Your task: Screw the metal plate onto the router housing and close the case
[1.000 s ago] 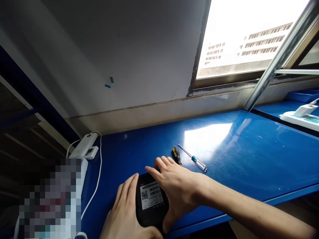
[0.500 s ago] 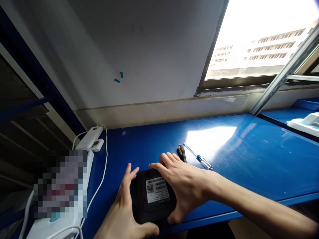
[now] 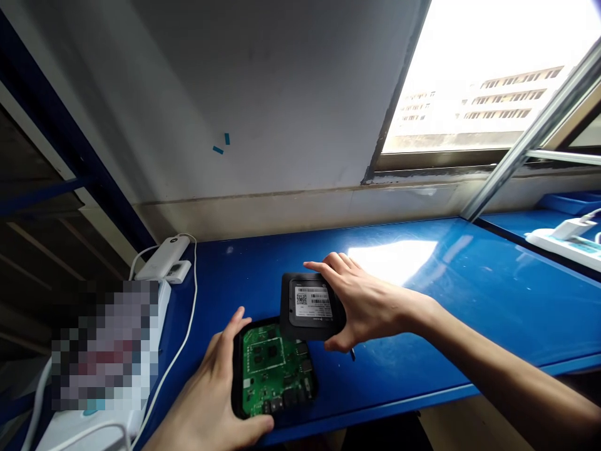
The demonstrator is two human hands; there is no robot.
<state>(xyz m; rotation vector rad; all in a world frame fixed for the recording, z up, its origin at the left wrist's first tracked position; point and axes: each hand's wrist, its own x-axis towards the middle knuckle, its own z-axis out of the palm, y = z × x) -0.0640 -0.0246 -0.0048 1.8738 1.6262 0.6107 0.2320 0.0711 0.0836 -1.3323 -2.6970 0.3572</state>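
Observation:
My left hand (image 3: 206,382) grips the left side of a black device casing (image 3: 237,376), thumb at the front edge and fingers at the far side. Inside the casing a green circuit board (image 3: 268,371) lies exposed, with dark chips and connectors along its front. My right hand (image 3: 359,297) is closed on the right side of the black cover (image 3: 290,322), which carries a white printed label (image 3: 313,304) with a QR code. The cover is raised and overlaps the casing's far right corner in view. Below the right hand shows a small dark tip (image 3: 352,354) of something I cannot make out.
The blue table (image 3: 413,351) has its front edge close to me. On the left, a white cable (image 3: 193,300) runs past white devices (image 3: 163,260) and a pixelated patch. A metal post (image 3: 507,150) rises at the right, near a white power strip (image 3: 558,244) and a blue tray (image 3: 570,202).
The black cover has come off the casing, lifted up and to the right in my right hand, baring the green board. The two screwdrivers are now behind my right hand and the cover.

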